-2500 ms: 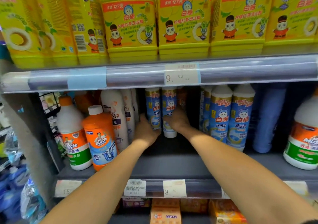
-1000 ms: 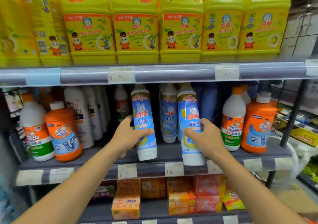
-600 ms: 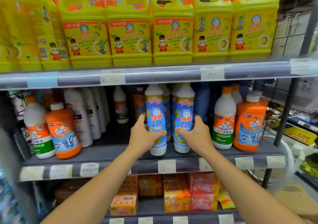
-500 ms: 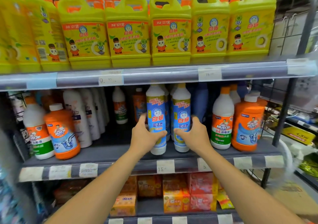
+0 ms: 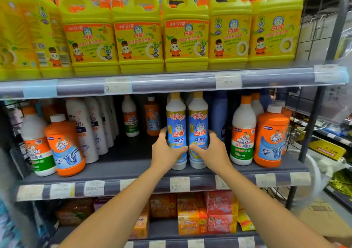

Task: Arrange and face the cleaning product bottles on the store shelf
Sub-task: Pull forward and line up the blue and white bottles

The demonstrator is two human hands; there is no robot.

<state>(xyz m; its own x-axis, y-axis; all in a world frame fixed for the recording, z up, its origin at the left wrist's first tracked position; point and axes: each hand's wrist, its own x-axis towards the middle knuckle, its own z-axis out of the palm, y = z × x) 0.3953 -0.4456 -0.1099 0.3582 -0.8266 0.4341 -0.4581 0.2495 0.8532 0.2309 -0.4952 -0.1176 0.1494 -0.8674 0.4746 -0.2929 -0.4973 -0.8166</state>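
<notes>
Gripping blue bottles [image 5: 176, 131], hands [image 5: 167, 153] covering labels

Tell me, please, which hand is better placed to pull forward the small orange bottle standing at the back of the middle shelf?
Left, probably. The left hand grips the left blue-label bottle, and the small orange bottle stands behind and to the left of it, on that hand's side. The right hand would have to cross both front bottles.

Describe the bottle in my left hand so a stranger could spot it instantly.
On the grey middle shelf, near the front edge, stand two tall white blue-labelled bottles side by side. Yours is the left one, beside an open gap, held by your left hand.
</notes>
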